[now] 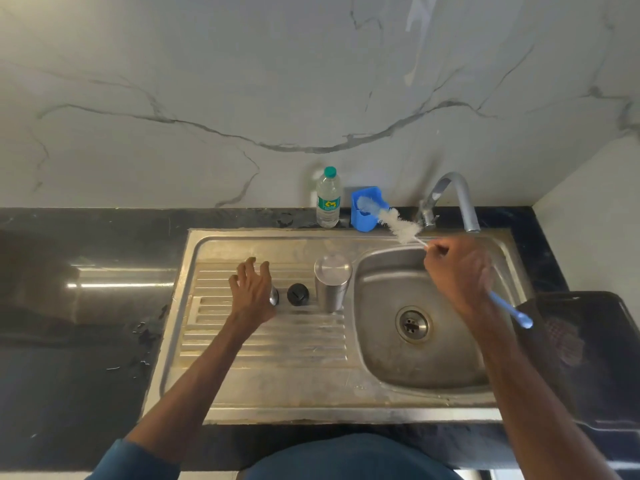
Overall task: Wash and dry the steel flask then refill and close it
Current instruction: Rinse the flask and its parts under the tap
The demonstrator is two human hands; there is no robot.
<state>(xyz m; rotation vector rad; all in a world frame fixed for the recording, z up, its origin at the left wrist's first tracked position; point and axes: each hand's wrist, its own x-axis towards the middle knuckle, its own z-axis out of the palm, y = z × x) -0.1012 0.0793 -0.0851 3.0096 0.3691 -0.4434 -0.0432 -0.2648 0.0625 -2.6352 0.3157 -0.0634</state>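
Note:
The steel flask (331, 282) stands upside down on the ribbed drainboard (263, 344), just left of the basin. A black inner stopper (298, 294) lies beside it. A steel cap (274, 295) shows partly under my left hand (251, 292), which hovers over it with fingers spread. My right hand (457, 275) is over the basin and grips a bottle brush (398, 225) by its blue handle. The white bristle head points up and left into a blue holder (363, 211).
A steel sink basin (384, 355) with a drain sits to the right. A curved tap (457, 199) rises behind it. A plastic water bottle (328, 199) with a green cap stands at the wall. Black counter runs on both sides, and a dark tray (588, 358) is at right.

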